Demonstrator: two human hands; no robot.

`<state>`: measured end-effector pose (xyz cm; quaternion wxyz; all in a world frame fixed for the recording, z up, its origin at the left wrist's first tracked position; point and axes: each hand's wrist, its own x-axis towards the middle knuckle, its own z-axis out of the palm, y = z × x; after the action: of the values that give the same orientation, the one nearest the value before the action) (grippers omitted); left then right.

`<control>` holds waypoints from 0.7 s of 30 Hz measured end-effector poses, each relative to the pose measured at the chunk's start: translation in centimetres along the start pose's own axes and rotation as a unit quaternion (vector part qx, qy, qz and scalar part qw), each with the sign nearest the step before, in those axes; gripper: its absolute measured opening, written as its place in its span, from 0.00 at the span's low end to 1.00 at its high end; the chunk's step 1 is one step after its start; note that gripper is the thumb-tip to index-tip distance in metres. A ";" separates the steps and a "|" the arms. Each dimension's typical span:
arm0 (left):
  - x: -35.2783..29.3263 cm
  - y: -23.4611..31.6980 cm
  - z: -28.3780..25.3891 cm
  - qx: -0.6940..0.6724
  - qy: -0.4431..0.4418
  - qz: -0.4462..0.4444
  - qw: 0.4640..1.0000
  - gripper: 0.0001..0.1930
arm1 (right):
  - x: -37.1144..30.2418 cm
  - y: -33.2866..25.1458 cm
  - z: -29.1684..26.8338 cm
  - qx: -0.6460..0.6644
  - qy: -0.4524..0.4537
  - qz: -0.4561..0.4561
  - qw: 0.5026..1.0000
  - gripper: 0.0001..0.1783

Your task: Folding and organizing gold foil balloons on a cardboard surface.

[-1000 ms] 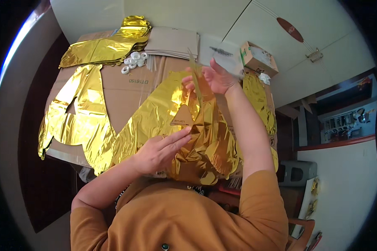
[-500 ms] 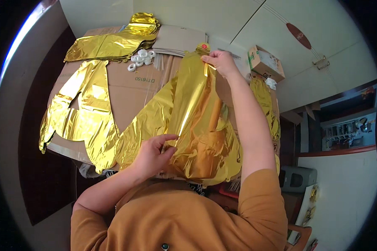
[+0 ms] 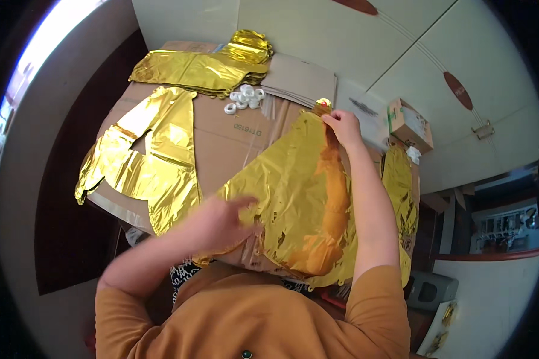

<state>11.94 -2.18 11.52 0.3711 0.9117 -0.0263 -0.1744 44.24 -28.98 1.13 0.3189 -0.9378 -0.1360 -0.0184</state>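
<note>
My right hand point(image 3: 343, 127) pinches the narrow top end of a large gold foil balloon point(image 3: 287, 179), uninflated, near a small red spot at its tip. The foil spreads flat and wide below that hand, creased, with an orange-looking reflection down its right side. Over its lower left part is my left hand point(image 3: 227, 222), blurred by motion, thumb and fingers apart and nothing in them. I cannot tell whether it touches the foil. To the left lies another flat gold foil balloon point(image 3: 174, 140), with a gap in its middle.
Cardboard point(image 3: 218, 134) covers the table. At the back lie a stack of folded gold foil balloons point(image 3: 192, 69), several white ribbon rolls point(image 3: 245, 96) and grey card sheets point(image 3: 299, 78). To the right are an open carton point(image 3: 410, 127) and more gold foil point(image 3: 398, 179), below white cabinets point(image 3: 395, 72).
The front balloon has gone from bunched folds to a flatter, wider spread. My left hand has swept across its lower part; my right hand keeps its pinch. The whole view has shifted.
</note>
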 end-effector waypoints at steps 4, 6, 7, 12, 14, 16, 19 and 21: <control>13.2 -6.4 -8.1 0.100 0.301 0.114 0.941 0.15 | -0.1 0.4 -0.2 -0.011 0.010 0.003 1.000 0.19; 19.5 -8.8 -11.6 0.181 0.321 0.164 0.915 0.15 | -0.2 -1.0 -0.4 -0.016 -0.010 0.020 1.000 0.21; 22.4 -9.8 -13.0 0.185 0.305 0.202 0.912 0.16 | -0.6 -1.6 -0.3 -0.045 0.017 0.005 0.999 0.21; 32.6 -11.7 -14.1 0.266 0.257 0.229 0.900 0.16 | -1.2 -5.8 -1.7 -0.166 0.128 -0.082 0.974 0.16; 34.4 -12.2 -14.5 0.288 0.204 0.214 0.911 0.15 | -0.4 -7.7 -1.3 -0.154 0.152 -0.165 0.962 0.12; 35.3 -12.6 -14.1 0.285 0.216 0.266 0.895 0.09 | 1.7 -9.1 -0.1 -0.075 0.084 -0.200 0.973 0.10; 35.4 -12.1 -14.4 0.379 0.163 0.209 0.886 0.11 | 5.4 -11.4 3.3 -0.009 0.014 -0.194 0.981 0.12; 35.7 -12.1 -14.5 0.366 0.194 0.197 0.889 0.11 | 8.3 -11.6 6.3 -0.005 -0.004 -0.194 0.981 0.14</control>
<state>49.32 9.93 2.18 0.0355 0.9746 -0.1951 0.1043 48.83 -14.34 4.05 0.3044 -0.8951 -0.3166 -0.0765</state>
